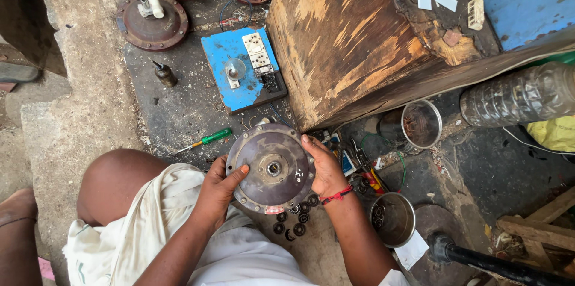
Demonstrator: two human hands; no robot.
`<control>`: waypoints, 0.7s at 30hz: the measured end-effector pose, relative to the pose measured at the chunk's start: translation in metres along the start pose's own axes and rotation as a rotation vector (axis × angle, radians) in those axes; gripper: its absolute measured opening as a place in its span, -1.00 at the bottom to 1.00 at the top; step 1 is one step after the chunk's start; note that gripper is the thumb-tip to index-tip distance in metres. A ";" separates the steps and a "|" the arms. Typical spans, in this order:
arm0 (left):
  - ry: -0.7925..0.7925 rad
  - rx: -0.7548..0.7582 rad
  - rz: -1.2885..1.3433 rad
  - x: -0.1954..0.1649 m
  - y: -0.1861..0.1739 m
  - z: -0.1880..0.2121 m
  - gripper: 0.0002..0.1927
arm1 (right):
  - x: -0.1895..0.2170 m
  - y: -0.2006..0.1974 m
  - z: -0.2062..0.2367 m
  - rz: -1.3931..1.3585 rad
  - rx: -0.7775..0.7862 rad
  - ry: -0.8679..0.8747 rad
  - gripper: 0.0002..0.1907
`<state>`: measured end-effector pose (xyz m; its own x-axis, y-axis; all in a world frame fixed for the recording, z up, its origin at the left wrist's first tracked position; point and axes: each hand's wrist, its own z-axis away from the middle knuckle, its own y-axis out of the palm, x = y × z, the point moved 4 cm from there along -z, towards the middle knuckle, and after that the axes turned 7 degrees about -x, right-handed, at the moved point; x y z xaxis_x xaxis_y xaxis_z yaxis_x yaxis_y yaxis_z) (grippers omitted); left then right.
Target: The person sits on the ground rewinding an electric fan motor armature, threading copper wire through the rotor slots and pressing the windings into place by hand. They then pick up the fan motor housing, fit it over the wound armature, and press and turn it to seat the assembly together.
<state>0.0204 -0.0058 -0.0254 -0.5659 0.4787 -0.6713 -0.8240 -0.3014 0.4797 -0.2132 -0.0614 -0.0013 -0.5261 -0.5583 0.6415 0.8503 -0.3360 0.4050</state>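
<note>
The left hand [220, 193] and the right hand [326, 169] grip opposite edges of a round metal cover [271, 167] above black rings [294, 221].

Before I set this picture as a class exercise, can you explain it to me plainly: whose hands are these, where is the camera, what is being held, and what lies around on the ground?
The camera sits on a person's head and looks straight down, so the two bare hands are the wearer's own. The left hand and the right hand, with a red thread at the wrist, grip opposite edges of a round grey-brown metal motor cover with a hole in its middle. Below it lie small black rings on the dark ground. Nearby are a green-handled screwdriver, a blue wooden switch board with white sockets, a small dark oil bottle, three rusty round metal plates further up, two open metal tins, a clear plastic bottle and a large worn wooden box.
</note>
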 end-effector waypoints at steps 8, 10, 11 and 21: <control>-0.005 0.004 0.009 -0.001 0.004 -0.001 -0.52 | 0.000 -0.003 -0.001 0.013 -0.011 -0.006 -0.71; 0.020 0.019 -0.005 -0.004 0.007 -0.001 -0.52 | 0.002 -0.003 -0.002 0.012 -0.019 -0.003 -0.70; 0.012 0.017 -0.006 -0.005 0.008 -0.001 -0.53 | 0.002 -0.003 -0.002 0.007 -0.019 0.000 -0.70; -0.020 -0.009 -0.032 -0.011 0.008 0.001 -0.51 | -0.002 -0.003 -0.004 0.009 -0.014 0.026 -0.70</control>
<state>0.0198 -0.0129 -0.0133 -0.5391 0.5041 -0.6748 -0.8417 -0.2935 0.4532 -0.2150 -0.0621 -0.0064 -0.5183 -0.5808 0.6277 0.8551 -0.3411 0.3904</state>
